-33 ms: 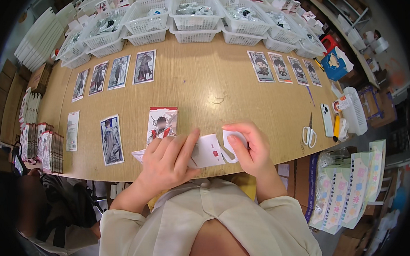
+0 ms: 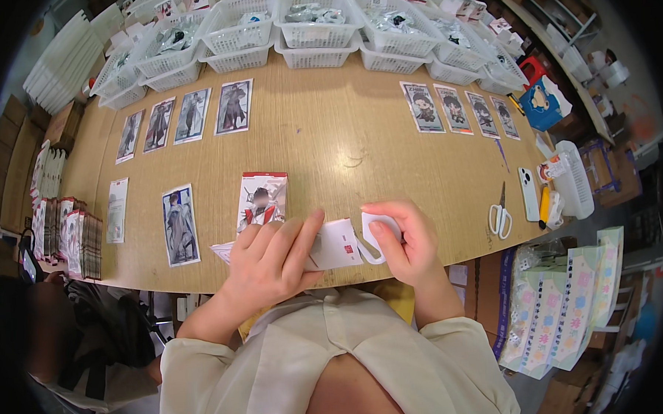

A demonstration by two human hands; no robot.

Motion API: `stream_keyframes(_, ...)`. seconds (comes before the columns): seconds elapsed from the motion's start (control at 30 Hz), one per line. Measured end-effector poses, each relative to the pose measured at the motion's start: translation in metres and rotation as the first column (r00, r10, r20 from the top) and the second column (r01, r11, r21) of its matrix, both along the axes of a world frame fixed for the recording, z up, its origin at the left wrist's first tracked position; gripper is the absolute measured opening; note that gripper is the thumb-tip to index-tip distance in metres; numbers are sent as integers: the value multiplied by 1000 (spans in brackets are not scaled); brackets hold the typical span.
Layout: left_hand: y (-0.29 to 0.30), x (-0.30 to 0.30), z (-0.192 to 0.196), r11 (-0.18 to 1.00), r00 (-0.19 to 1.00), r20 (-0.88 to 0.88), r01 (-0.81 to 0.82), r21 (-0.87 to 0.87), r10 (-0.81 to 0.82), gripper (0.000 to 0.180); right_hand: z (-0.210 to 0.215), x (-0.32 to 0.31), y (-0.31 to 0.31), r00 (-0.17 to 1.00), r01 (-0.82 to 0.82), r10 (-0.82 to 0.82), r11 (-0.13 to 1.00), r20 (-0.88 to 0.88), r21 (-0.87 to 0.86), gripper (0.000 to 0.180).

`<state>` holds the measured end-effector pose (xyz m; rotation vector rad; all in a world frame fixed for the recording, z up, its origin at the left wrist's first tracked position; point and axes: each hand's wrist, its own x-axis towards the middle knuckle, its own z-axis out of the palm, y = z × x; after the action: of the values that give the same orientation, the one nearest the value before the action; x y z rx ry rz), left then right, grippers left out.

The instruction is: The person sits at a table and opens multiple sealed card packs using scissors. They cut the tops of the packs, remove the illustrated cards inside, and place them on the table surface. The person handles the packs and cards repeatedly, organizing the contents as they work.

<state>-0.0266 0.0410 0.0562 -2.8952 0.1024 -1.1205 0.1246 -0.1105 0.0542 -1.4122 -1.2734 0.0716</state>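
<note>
Close to the table's near edge, my left hand [image 2: 271, 258] is closed over a slim white carton [image 2: 337, 245] with small red print, lying sideways, one pointed corner sticking out left of the fingers. My right hand [image 2: 405, 237] pinches a white rounded piece [image 2: 374, 255] at the carton's right end between thumb and fingers. This looks like an end flap, though the fingers partly hide it. Just beyond my left hand is a red-and-white printed box [image 2: 264, 194] with a character on it. Left of it lies a character card in a sleeve [image 2: 180, 225].
White baskets [image 2: 316, 30] of bagged items line the far edge. Character cards [image 2: 233, 108] lie at far left, chibi cards [image 2: 422, 108] at far right. Scissors [image 2: 500, 216], a phone [image 2: 528, 192] and a yellow cutter [image 2: 544, 206] lie right. Packets [image 2: 81, 244] are stacked left; a person sits nearby.
</note>
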Motion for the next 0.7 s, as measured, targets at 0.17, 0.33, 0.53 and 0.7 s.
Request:
stream_keyframes(0.17, 4, -3, -1, 970, 988, 110, -79, -228, 107, 81, -6, 8, -9, 998, 2, -4, 999, 60, 36, 18)
stream_keyframes(0.33, 11, 2, -8, 520, 992, 106, 124, -845, -64, 95, -8, 5, -6, 927, 145, -80, 977, -365, 154, 17)
stream_keyframes(0.53, 18, -4, -17, -439, 934, 164, 9, -898, -316, 49, -16, 1, 2, 850, 158, -52, 975, -525, 159, 17)
stream_keyframes(0.7, 6, 8, 6, -869, 860, 487, 120, -481, -151, 47, -20, 0, 6, 779, 209, -76, 967, -622, 144, 18)
